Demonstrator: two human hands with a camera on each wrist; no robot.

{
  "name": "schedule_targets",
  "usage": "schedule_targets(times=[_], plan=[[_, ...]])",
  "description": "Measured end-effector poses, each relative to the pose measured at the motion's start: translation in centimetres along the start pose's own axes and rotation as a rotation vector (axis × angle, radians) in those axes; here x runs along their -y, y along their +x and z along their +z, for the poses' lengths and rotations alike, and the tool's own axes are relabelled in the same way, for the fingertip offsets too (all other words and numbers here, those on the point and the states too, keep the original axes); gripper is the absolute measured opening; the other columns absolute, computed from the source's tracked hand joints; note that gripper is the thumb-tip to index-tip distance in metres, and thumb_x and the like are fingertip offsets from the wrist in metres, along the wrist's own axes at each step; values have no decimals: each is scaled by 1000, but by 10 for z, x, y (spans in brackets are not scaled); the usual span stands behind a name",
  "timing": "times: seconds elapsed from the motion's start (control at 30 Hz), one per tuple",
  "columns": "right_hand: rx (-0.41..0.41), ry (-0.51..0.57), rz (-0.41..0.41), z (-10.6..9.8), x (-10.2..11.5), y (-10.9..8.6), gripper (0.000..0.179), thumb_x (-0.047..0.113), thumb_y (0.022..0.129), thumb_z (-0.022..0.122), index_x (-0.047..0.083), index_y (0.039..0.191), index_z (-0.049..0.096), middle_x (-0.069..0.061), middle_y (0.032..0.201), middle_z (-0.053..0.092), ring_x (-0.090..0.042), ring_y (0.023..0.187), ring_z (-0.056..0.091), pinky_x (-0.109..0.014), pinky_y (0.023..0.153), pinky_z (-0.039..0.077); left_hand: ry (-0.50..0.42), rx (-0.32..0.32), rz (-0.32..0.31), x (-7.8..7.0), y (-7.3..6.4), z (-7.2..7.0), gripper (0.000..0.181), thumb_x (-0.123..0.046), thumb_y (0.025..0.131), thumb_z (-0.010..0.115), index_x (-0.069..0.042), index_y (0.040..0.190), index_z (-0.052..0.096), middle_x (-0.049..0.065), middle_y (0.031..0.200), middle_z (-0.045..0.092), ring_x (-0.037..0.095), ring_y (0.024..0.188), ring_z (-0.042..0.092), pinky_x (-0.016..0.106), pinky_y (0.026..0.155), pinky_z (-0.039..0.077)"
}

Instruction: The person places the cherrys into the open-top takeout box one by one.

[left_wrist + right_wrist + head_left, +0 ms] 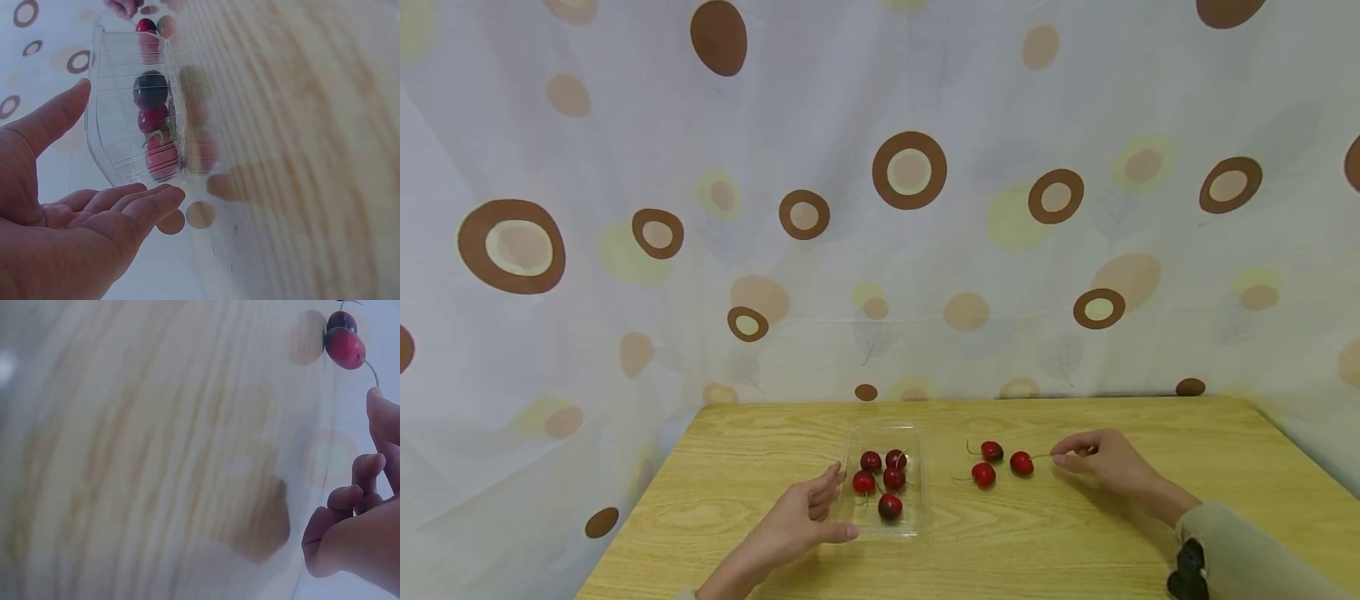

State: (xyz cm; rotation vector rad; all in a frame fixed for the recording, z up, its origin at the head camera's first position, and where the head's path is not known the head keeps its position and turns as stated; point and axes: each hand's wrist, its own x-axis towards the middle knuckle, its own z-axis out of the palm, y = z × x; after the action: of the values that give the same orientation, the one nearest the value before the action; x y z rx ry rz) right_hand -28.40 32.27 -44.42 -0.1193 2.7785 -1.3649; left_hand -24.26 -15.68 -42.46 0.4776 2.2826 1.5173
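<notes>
A clear plastic box (917, 521) lies on the table with several dark red cherries (891, 507) inside it. My left hand (808, 512) is at the box's left side, thumb near the front corner and fingers along the side wall. Its fingers are extended and apart from the thumb in the left wrist view, beside the box wall (100, 131). My right hand (1108, 467) pinches the stem of a red cherry (1022, 463) between thumb and forefinger; this cherry (345, 348) appears at the table surface. Two more cherries, one behind (992, 452) and one in front (983, 476), lie left of it.
The wooden table (737, 467) backs onto a pale curtain (820, 275) printed with brown and beige circles. A dark object (1189, 571) shows at the right sleeve (1247, 546).
</notes>
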Motion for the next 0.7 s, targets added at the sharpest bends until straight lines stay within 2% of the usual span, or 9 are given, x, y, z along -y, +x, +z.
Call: schedule_targets(times=[0.13,0.33,0.43,0.57,0.7], plan=[[-8,-5,5,3,1,2,27,26,100,77,2,111,80,-23,130,65,-31,107,54,-38,78,43,-7,2,1,0,0,0,98,-18,95,83,7,164,19,28,166,29,51,149,32,58,117,37],[-23,21,12,6,5,1,31,29,99,77,2,114,80,-27,135,64,-32,109,56,-37,76,44,5,-7,-5,0,0,1,98,-18,94,83,7,164,20,27,166,30,50,149,33,57,116,39],[-21,39,35,8,9,-1,33,31,100,76,2,116,80,-26,137,63,-38,118,57,-42,86,49,0,-5,-8,0,0,1,98,-18,94,83,7,164,20,27,166,29,50,149,33,57,116,38],[-23,71,51,9,15,-3,37,32,102,74,0,120,78,-24,137,64,-40,125,56,-50,97,50,-13,-2,-2,0,0,0,97,-19,95,83,6,165,19,26,166,29,50,149,32,59,117,37],[-12,109,52,10,24,-6,39,33,102,74,0,123,76,-21,137,65,-41,127,56,-53,99,50,-20,-2,-6,0,-1,0,98,-19,95,83,6,165,19,26,167,29,51,149,32,59,117,37]])
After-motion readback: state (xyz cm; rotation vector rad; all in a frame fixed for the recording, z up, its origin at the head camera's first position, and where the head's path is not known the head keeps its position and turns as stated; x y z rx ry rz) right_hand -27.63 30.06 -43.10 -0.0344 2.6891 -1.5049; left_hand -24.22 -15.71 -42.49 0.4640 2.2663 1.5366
